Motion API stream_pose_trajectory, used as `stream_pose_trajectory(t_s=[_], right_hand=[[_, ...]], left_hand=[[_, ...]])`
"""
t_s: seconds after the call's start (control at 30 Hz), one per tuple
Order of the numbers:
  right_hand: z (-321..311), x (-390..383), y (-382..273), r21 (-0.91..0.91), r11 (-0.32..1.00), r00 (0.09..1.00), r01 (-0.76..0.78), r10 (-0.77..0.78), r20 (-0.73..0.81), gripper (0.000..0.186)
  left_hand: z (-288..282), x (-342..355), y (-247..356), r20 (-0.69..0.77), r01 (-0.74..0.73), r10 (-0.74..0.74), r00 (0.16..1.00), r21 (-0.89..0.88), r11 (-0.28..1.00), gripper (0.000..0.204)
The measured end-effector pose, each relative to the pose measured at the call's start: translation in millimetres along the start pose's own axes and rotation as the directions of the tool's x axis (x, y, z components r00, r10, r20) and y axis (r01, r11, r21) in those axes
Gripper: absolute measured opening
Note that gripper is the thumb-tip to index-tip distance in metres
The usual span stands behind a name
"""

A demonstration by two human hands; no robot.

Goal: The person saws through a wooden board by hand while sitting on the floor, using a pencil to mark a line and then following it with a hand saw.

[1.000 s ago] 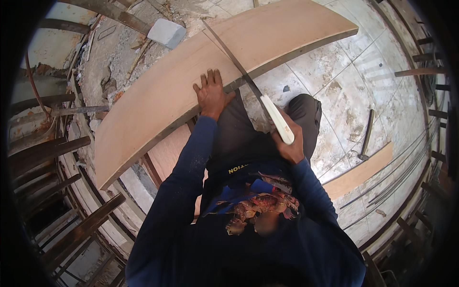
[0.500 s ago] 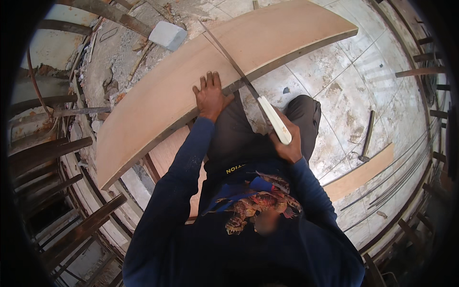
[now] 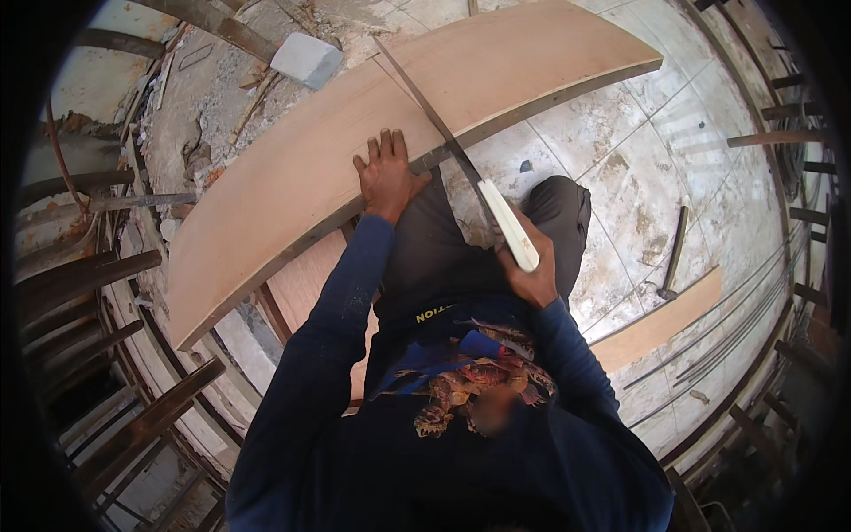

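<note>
A long, light-brown wooden board (image 3: 279, 191) slants across in front of me, from the near left to the far right. On its top face, by the near edge, my left hand (image 3: 387, 180) lies flat with the fingers stretched out and the thumb at the edge. My right hand (image 3: 535, 274) is wrapped round the white handle of a handsaw (image 3: 508, 220). The saw's long blade crosses the board to the right of my left hand, with its tip by the far edge. A thin dark line runs on the wood beside the blade's far part.
A pale block (image 3: 307, 60) sits beyond the board amid rubble. On the tiled floor at right lie a hammer (image 3: 675, 253), a flat wood strip (image 3: 663, 321) and several thin rods (image 3: 740, 332). Dark wooden beams (image 3: 151, 430) crowd the left side. Another wooden panel (image 3: 310, 282) shows beneath the board.
The whole view has shifted slightly, with most things a little further left. My left hand stays on the board, and the saw and right hand keep nearly the same position against it.
</note>
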State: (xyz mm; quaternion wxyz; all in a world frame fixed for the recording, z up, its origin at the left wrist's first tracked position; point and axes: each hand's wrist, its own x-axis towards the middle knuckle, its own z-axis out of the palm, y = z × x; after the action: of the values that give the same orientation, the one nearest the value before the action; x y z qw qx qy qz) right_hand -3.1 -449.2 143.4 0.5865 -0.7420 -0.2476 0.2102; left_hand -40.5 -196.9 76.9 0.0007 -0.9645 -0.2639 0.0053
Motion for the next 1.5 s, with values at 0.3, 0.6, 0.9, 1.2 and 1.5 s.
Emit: stream_pose_trajectory(t_s=[0.3, 0.6, 0.9, 1.2, 1.5], right_hand=[[-25.6, -35.9, -13.3, -0.027, 0.999, 0.998, -0.026, 0.027, 0.062, 0.055], [-71.8, -132.1, -38.1, -0.061, 0.986, 0.983, -0.157, 0.162, 0.086, 0.061], [21.2, 48.6, 10.7, 0.044, 0.997, 0.998, 0.066, -0.066, -0.021, 0.057], [23.2, 45.8, 17.5, 0.156, 0.988, 0.987, 0.011, -0.035, 0.154, 0.069], [30.1, 44.4, 29.6, 0.125, 0.983, 0.990, 0.132, -0.138, 0.041, 0.062]], left_hand=[[4.0, 1.2, -4.9, -0.071, 0.020, -0.019, 0.997, 0.020, 1.000, 0.098], [-1.7, -6.2, -15.8, -0.024, 0.047, -0.047, 0.999, -0.001, 0.999, 0.098], [-4.3, 7.6, 2.8, -0.020, 0.000, 0.000, 1.000, 0.001, 1.000, 0.098], [-0.9, 1.2, -6.1, 0.015, 0.041, -0.041, 0.999, 0.007, 0.999, 0.101], [8.8, 2.0, -9.2, -0.042, 0.032, -0.034, 0.999, -0.032, 0.999, 0.103]])
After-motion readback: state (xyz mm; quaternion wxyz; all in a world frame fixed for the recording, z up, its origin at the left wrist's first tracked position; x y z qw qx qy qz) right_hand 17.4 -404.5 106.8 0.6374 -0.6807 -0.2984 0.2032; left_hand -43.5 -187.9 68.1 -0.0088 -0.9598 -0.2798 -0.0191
